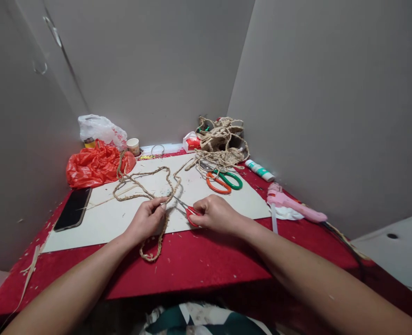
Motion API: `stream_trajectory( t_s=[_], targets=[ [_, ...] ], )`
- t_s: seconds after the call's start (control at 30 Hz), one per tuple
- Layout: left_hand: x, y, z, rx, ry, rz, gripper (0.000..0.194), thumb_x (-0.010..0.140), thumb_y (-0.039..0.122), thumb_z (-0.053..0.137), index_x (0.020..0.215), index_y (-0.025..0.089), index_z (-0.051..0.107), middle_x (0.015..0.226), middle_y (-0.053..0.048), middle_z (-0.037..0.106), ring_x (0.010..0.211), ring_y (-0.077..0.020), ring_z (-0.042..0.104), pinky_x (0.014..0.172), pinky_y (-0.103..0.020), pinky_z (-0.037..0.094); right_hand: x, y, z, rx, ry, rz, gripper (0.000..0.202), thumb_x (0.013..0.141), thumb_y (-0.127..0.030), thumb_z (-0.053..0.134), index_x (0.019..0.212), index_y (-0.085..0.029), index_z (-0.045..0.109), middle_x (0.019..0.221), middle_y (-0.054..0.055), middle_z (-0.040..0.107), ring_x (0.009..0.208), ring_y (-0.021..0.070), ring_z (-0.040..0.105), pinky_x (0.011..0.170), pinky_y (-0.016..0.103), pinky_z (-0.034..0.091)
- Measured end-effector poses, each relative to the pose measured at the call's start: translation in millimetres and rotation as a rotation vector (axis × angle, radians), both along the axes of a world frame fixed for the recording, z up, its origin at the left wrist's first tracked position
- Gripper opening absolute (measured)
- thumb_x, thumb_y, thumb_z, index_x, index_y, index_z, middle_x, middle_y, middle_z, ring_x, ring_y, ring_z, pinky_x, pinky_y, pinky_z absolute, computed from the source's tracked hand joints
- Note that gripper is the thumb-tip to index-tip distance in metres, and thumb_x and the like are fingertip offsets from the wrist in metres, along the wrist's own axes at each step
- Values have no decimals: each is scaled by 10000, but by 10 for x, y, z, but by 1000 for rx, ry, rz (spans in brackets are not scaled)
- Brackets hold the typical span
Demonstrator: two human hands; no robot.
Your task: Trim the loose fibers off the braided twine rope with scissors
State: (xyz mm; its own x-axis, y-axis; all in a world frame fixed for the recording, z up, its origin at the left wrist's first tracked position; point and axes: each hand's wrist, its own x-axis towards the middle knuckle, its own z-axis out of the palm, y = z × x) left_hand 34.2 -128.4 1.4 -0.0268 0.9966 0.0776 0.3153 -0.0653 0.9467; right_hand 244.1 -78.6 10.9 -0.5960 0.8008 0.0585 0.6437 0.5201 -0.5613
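- Braided rope: lying in loops on the white board on the red table, with one end hanging down past the board's near edge onto the red cloth.
- Held by the left hand, fingers pinched narrow around one strand, right at the middle of the board's near side.
- Running mostly up and down here, from the loop at the bottom toward the big loops farther back.
- Small red scissors in the right hand, fingers curled tight through the handles.
- Blades slightly apart, pointing left and a bit away, tips just beside the left fingers, almost touching the rope.
- Lying across the rope, not along it.
- Both hands close together; left hand on the rope, right hand just to its right.
- Bigger orange and green scissors farther back, not touched.
- Phone off to the left, pink glue gun off to the right, both well apart from the hands.
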Motion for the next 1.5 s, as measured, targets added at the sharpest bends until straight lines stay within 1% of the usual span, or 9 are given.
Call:
stream_trajectory(
  t_s=[0.17, 0.37, 0.53, 0.63, 0.77, 0.97, 1.1, 1.3, 1.5],
  targets=[
    [-11, 20, -32, -56, -11, -56, 437, 797, 367, 556, 1121, 101, 678, 499, 68, 389, 457, -69, 247, 453, -202, 220, -10, 9, -31, 51, 5, 3, 231, 709, -260, 536, 505, -155, 508, 461, -48, 364, 480, 71, 294, 498, 251, 183],
    [2, 15, -43, -117, -148, -97, 510, 786, 370, 587, 1199, 75, 631, 495, 75, 397, 447, -67, 251, 457, -202, 220, -63, -28, -28, 48, -7, -1, 299, 729, -350, 544, 498, -174, 476, 461, -44, 364, 470, 81, 306, 493, 250, 201],
    [35, -22, -24, -36, -70, -74, 446, 769, 297, 607, 1170, 112, 671, 657, 8, 591, 523, -94, 373, 505, -211, 313, -79, -65, 7, 115, -28, -36, 356, 715, -398, 564, 479, -183, 408, 453, -46, 326, 470, 86, 263, 498, 268, 187],
    [45, -41, -13, 17, -9, -72, 394, 788, 271, 575, 1138, 136, 696, 726, -7, 637, 572, -110, 430, 536, -213, 346, -76, -62, 5, 81, -12, -30, 333, 714, -376, 554, 479, -180, 423, 454, -46, 319, 468, 84, 283, 497, 263, 188],
    [42, -57, -9, -19, 11, -67, 427, 808, 275, 542, 1182, 112, 666, 563, 33, 525, 488, -90, 338, 472, -203, 279, -72, -36, -39, 44, 26, -9, 313, 699, -346, 536, 475, -177, 397, 461, -48, 294, 478, 82, 286, 499, 259, 184],
    [21, -41, -15, -89, -117, -77, 494, 789, 307, 576, 1227, 83, 616, 453, 96, 336, 408, -60, 231, 416, -190, 167, -82, -26, -76, 35, 60, 5, 307, 720, -341, 500, 486, -176, 392, 475, -42, 339, 494, 80, 311, 512, 255, 196],
    [9, -20, 6, -111, -206, -42, 498, 780, 349, 590, 1200, 82, 619, 441, 103, 331, 385, -54, 225, 400, -190, 156, -96, -26, -62, 15, 66, -13, 327, 747, -360, 486, 490, -176, 402, 458, -39, 356, 489, 82, 322, 500, 248, 198],
    [5, -18, 26, -123, -218, -38, 559, 752, 373, 630, 1206, 49, 591, 431, 111, 329, 371, -50, 229, 398, -192, 156, -108, -36, 8, -10, 3, -18, 349, 736, -444, 543, 524, -171, 501, 476, -25, 448, 487, 89, 346, 496, 253, 199],
    [3, -23, 23, -162, -229, -67, 584, 736, 377, 652, 1216, 51, 582, 430, 117, 320, 372, -46, 223, 402, -197, 143, -92, -47, 23, 20, -23, -45, 385, 726, -472, 557, 506, -171, 460, 478, -38, 356, 500, 85, 306, 494, 257, 182]
  ],
)
